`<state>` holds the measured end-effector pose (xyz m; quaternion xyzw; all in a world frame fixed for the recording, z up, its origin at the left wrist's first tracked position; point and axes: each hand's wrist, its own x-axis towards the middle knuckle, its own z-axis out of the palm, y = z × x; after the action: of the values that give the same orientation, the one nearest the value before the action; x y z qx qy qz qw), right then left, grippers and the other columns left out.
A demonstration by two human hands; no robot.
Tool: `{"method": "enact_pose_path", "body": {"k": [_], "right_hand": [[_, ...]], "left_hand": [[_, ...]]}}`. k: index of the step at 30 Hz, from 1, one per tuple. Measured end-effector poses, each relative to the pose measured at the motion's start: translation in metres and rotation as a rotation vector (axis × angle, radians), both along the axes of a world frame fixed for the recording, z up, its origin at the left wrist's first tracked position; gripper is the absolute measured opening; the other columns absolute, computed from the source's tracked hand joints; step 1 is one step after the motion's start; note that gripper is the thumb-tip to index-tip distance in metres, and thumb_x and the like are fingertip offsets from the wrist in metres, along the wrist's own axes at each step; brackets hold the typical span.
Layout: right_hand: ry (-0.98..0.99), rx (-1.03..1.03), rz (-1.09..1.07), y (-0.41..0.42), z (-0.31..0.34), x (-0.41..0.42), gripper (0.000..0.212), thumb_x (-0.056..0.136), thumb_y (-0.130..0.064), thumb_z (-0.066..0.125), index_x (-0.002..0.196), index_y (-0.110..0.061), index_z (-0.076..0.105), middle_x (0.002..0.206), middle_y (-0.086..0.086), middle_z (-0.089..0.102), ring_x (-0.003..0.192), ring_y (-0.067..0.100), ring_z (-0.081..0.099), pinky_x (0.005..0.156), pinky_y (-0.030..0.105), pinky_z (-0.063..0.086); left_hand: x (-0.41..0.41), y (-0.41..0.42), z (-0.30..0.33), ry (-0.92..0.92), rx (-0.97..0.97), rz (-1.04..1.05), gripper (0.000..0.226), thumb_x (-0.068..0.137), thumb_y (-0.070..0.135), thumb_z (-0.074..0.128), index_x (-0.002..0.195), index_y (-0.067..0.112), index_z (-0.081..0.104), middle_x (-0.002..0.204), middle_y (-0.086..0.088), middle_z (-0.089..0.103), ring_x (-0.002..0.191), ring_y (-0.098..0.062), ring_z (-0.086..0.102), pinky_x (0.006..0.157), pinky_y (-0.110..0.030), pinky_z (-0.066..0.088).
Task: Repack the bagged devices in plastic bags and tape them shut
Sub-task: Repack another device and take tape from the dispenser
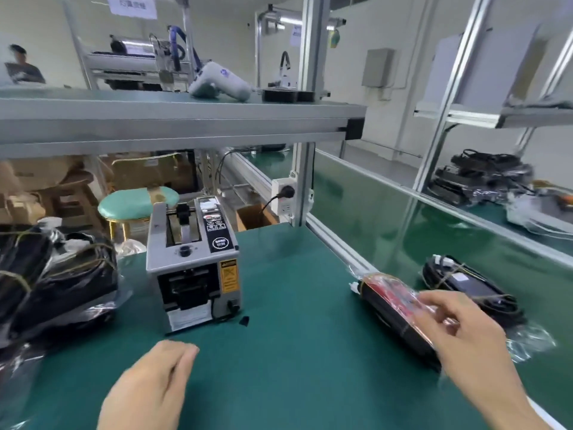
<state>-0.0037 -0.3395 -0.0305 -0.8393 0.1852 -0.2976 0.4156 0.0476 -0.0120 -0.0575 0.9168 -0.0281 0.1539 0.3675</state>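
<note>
Green matting [294,305] covered your bench. Your right hand [459,324] lay with loose fingers on the bagged device [390,302] at the bench's right edge; your left hand [155,386] hovered relaxed. Taping at the dispenser [193,259] probably came next.

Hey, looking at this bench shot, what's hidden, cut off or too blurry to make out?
Head view only:
- Right hand: motion blur; grip on the bagged device unclear.
- That device's near end: hidden behind the hand.
- Pile of bagged devices: cut by the left edge, so the count is unknown.
- Tape dispenser: labels too small to read.
- Paper sign: cut by the top edge and blurred.
</note>
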Motion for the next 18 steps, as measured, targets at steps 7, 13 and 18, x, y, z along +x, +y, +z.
{"method": "enact_pose_path", "body": {"k": [7,13,18], "right_hand": [[0.573,-0.699,-0.019,-0.023,-0.004,0.018,0.102,0.067,-0.069,0.068,0.148,-0.026,0.023,0.149,-0.004,0.031,0.136,0.018,0.029,0.107,0.031,0.031],[0.558,-0.79,-0.042,-0.027,-0.052,0.029,0.101,0.068,-0.053,0.076,0.146,-0.028,0.017,0.141,-0.002,0.039,0.128,0.022,0.04,0.097,0.032,0.041],[0.405,-0.748,-0.038,-0.038,-0.054,0.024,0.078,0.075,-0.029,0.068,0.143,-0.032,0.031,0.135,-0.01,0.051,0.12,0.016,0.049,0.09,0.026,0.044]], "left_hand": [[0.004,-0.047,-0.025,0.073,-0.175,-0.15,0.035,0.081,0.01,0.071,0.091,0.042,0.062,0.098,0.009,0.068,0.089,-0.02,0.061,0.076,-0.019,0.041],[0.008,-0.063,-0.027,0.16,-0.226,-0.241,0.034,0.083,0.011,0.07,0.088,0.044,0.061,0.085,0.023,0.065,0.087,-0.011,0.058,0.074,-0.026,0.038],[0.008,-0.063,-0.031,0.205,-0.279,-0.244,0.031,0.082,0.009,0.071,0.092,0.039,0.065,0.083,0.037,0.059,0.092,0.004,0.052,0.071,0.0,0.034]]}}
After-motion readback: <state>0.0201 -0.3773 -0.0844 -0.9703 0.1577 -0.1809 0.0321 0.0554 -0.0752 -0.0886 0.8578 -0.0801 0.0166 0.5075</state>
